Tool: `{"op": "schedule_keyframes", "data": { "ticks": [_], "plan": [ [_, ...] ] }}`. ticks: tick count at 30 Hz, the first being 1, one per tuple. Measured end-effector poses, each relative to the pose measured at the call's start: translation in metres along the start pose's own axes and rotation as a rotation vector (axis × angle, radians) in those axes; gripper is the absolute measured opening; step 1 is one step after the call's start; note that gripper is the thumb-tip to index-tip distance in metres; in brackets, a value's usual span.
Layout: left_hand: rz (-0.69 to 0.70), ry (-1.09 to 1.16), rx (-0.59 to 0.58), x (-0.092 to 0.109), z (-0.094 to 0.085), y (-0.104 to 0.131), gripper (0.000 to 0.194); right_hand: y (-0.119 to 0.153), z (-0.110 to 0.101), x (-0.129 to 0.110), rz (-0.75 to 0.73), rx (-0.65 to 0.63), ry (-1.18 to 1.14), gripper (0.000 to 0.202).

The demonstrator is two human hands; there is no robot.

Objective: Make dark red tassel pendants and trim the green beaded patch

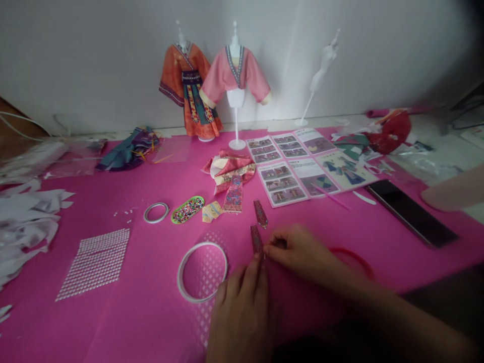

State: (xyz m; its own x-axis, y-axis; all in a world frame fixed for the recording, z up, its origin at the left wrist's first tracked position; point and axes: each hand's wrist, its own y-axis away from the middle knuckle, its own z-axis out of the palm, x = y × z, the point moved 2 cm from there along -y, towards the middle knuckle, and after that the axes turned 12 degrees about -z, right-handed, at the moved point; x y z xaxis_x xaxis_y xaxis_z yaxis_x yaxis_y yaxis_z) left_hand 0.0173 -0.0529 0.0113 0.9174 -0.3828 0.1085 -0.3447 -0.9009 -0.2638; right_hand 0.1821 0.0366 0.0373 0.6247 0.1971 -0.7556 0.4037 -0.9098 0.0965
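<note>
Flat on the pink table, my left hand (242,302) lies with its fingers stretched forward, a fingertip on the lower end of a dark red patterned fabric strip (256,239). My right hand (295,248) is pinched at the strip's right edge; what its fingertips hold, if anything, is too small to make out. A second dark red strip (260,214) lies just beyond. Left of my left hand is a large white tape ring (181,272). Farther off are a green tray of colourful beads (188,209), a cream patterned piece (212,212) and folded red-pink fabric (230,171).
Behind stand an orange-robed form (191,91), a pink-topped form (236,75) and a bare white form (321,70). An instruction sheet (283,194) and phone (410,212) lie to the right. Bead rows (96,262) and white scraps (24,217) are left.
</note>
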Motion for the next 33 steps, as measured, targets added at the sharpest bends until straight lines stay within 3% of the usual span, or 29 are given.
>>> {"op": "schedule_keyframes", "data": {
  "ticks": [13,33],
  "plan": [
    [0.006,-0.014,0.015,0.0004,-0.0018,-0.0023,0.044,0.0006,0.0003,-0.0071,0.027,-0.011,0.118,0.016],
    [-0.007,-0.006,-0.026,-0.0002,-0.0057,-0.0055,0.046,0.0019,0.0015,-0.0089,0.028,0.02,0.114,0.018]
  ]
}}
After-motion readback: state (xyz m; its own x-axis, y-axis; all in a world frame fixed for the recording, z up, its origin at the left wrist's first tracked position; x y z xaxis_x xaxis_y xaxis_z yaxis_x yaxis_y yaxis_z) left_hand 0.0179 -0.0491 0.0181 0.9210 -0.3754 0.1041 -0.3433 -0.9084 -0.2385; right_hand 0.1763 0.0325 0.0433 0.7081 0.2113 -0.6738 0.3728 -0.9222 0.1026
